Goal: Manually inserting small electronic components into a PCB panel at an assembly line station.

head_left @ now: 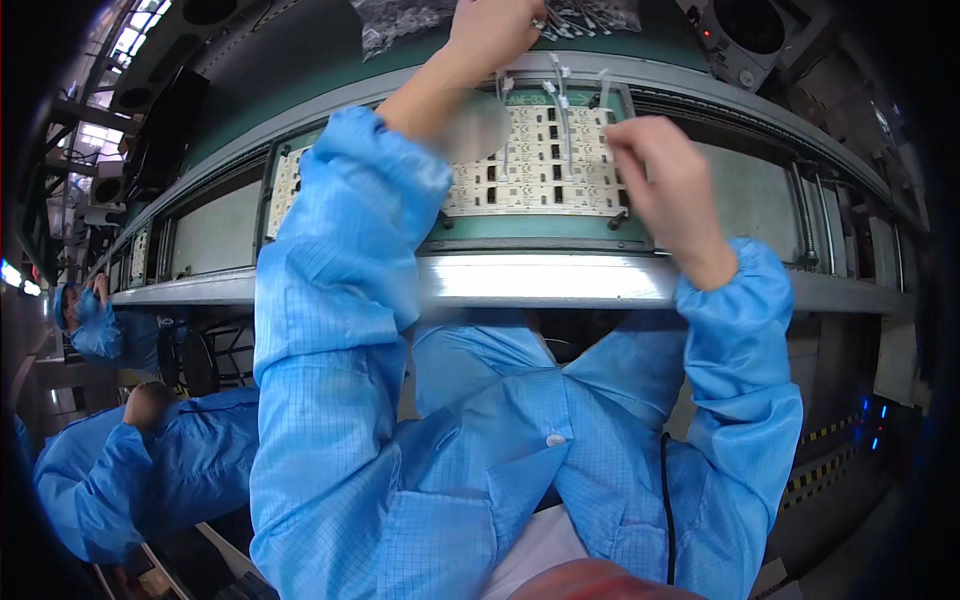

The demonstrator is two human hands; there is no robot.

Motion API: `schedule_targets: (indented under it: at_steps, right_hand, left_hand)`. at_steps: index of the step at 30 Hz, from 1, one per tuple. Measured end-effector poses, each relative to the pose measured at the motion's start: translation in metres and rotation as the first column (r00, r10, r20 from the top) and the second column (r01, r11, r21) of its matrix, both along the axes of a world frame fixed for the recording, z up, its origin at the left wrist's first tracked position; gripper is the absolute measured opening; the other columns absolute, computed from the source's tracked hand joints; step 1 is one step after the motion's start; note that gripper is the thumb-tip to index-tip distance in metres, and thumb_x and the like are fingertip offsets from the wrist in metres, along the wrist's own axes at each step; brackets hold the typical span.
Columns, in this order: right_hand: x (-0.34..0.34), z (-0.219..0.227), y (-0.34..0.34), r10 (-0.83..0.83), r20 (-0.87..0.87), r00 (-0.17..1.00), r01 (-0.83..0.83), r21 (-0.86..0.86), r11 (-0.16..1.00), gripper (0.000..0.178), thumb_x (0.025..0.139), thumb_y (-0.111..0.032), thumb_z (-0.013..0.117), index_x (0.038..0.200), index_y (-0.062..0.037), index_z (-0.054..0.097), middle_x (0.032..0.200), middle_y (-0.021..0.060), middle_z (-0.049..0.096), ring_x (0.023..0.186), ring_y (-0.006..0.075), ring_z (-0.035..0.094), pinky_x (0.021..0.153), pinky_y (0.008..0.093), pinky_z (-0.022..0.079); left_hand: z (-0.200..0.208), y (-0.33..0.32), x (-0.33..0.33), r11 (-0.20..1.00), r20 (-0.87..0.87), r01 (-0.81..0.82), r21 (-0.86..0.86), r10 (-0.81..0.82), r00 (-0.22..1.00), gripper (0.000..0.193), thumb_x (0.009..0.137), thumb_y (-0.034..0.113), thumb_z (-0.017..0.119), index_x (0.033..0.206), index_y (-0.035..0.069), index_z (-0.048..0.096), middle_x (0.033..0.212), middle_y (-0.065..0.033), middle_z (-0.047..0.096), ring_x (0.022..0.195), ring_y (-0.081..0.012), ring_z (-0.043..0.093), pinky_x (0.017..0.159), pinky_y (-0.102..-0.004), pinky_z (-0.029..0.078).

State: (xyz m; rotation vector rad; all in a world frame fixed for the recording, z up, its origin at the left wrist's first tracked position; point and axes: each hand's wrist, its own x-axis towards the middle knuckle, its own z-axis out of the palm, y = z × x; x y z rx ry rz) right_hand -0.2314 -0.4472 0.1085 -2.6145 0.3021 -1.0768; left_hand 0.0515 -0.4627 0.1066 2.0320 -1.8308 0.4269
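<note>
My left hand (492, 32) reaches over the far rail, its fingers bent together at a loose pile of short white cables (585, 18); whatever they grip is hidden. On the near side of the rail, a panel of white circuit boards (535, 195) with black parts lies in a green-based carrier (520, 228). Several thin white cables with small plugs (562, 100) stretch across the boards and past the far edge. At the panel's right edge, my right hand (668, 185) is pinched, slightly blurred, on the lower end of a short white cable (604, 90).
A clear plastic bag (400, 22) lies by the cable pile on the green surface. The conveyor's metal front rail (545, 278) runs before my lap. Another board panel (284, 185) sits behind my left sleeve. A fan-like machine (745, 40) stands far right. Co-workers in blue (165, 470) sit at left.
</note>
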Motion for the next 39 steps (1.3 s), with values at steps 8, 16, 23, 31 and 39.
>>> schedule_targets:
  at_steps: [8,16,23,31,39]
  right_hand:
    - [0.001,-0.006,0.024,0.107,-0.143,0.984,-0.076,0.207,0.975,0.01,0.085,-0.003,0.073,0.093,-0.0014,0.067,0.086,0.0117,0.066,0.081,0.0307,0.064,0.073,0.0376,0.05]
    - [-0.002,-0.016,0.027,0.106,-0.226,0.968,-0.053,0.231,0.971,0.008,0.088,-0.007,0.073,0.093,-0.0043,0.069,0.086,0.007,0.067,0.084,0.0256,0.062,0.081,0.037,0.045]
    - [0.006,-0.012,0.037,0.03,-0.281,0.959,0.005,0.123,0.992,0.005,0.089,-0.01,0.072,0.093,-0.0076,0.07,0.087,0.0009,0.066,0.087,0.0207,0.06,0.088,0.0359,0.038]
    - [0.006,-0.008,0.05,-0.011,-0.262,0.965,0.004,-0.03,1.0,0.005,0.088,-0.008,0.07,0.093,-0.0074,0.07,0.085,0.0013,0.063,0.088,0.0212,0.059,0.09,0.0369,0.037]
    - [-0.011,0.02,0.022,0.165,-0.432,0.887,-0.188,-0.01,0.982,0.018,0.088,-0.009,0.065,0.103,-0.0062,0.073,0.101,0.0098,0.062,0.105,0.0276,0.058,0.099,0.0406,0.041]
  left_hand:
    - [-0.03,-0.032,-0.002,0.995,0.261,0.092,0.031,-0.097,0.96,0.013,0.086,0.021,0.063,0.091,0.014,0.073,0.096,-0.009,0.074,0.093,-0.0287,0.072,0.083,-0.0544,0.049]
    - [0.024,-0.004,0.016,0.977,-0.752,-0.035,-0.21,-0.139,0.645,0.02,0.089,0.019,0.068,0.097,0.0,0.067,0.079,-0.0119,0.073,0.074,-0.0176,0.072,0.069,-0.0316,0.056]
    - [0.04,0.064,0.038,0.901,-0.828,0.162,-0.402,-0.433,0.356,0.011,0.092,0.005,0.068,0.101,-0.002,0.068,0.091,-0.0093,0.074,0.083,-0.0143,0.071,0.074,-0.0279,0.056]
    - [0.056,0.162,-0.027,0.951,-0.582,0.225,-0.213,-0.308,0.753,0.017,0.094,0.004,0.068,0.11,0.001,0.071,0.092,-0.0119,0.076,0.084,-0.0188,0.074,0.074,-0.0274,0.056]
    - [0.015,0.197,-0.074,0.968,-0.119,0.126,-0.217,-0.155,0.981,0.01,0.087,0.015,0.075,0.096,0.018,0.072,0.079,0.0022,0.072,0.078,-0.0204,0.068,0.09,-0.0414,0.039]
